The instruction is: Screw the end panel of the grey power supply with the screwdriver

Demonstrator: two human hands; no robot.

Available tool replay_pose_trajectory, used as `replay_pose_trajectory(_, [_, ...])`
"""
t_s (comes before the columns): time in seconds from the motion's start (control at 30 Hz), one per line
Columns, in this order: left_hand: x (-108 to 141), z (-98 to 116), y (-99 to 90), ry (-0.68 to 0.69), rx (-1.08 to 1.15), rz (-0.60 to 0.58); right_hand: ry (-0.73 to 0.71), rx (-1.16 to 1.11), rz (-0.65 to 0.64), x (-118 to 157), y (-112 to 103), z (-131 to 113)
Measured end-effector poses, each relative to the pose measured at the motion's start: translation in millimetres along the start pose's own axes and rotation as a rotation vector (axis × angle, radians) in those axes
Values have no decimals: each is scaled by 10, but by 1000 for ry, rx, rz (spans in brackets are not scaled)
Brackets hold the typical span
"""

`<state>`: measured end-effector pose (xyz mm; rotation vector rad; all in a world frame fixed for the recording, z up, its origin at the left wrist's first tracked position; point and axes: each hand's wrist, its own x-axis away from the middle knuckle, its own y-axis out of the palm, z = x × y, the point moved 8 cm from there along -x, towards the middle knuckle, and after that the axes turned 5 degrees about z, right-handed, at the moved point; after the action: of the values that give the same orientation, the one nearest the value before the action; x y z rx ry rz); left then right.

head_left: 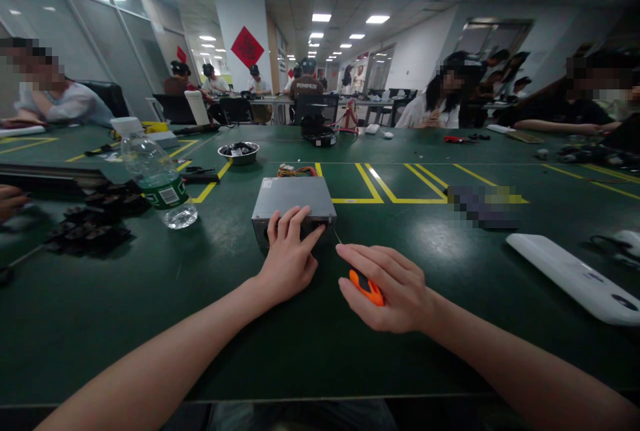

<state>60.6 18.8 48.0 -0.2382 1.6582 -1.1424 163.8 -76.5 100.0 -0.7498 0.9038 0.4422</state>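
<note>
A grey metal computer power supply sits on the green table with its front side toward me. My left hand lies over its front top edge, fingers stretched and spread, the index finger near the front right corner. In my right hand is a screwdriver with an orange and black handle. Its thin shaft points up and left to that same corner; whether the tip touches a screw is too small to tell. A bundle of coloured cables comes out behind the power supply.
Left of the power supply stand a tilted-looking water bottle and a pile of black parts. Behind is a metal bowl with small parts. A white, long device lies at right. Other people sit around the table.
</note>
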Motion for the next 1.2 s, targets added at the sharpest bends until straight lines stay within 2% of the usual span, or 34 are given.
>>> replay_pose_trajectory(0.13, [6,-6,-5,-1,0,5,117,-63,29,-35,4,26])
replay_pose_trajectory(0.3, [8,-7,-12,11,1,-3,137,-55,35,-14,-9,61])
replay_pose_trajectory(0.53, [7,-2,-27,15,7,11,-34,0,-12,14,46,-58])
replay_pose_trajectory(0.63, [11,-3,-31,10,10,17,-46,22,-23,26,30,-70])
replay_pose_trajectory(0.83, [20,1,-49,16,26,8,-6,7,-23,71,-21,57])
replay_pose_trajectory(1.07, [16,-1,-55,8,22,6,-85,62,-40,19,35,-101])
replay_pose_trajectory(1.2, [23,-6,-40,15,13,3,-102,76,-22,8,-1,-82])
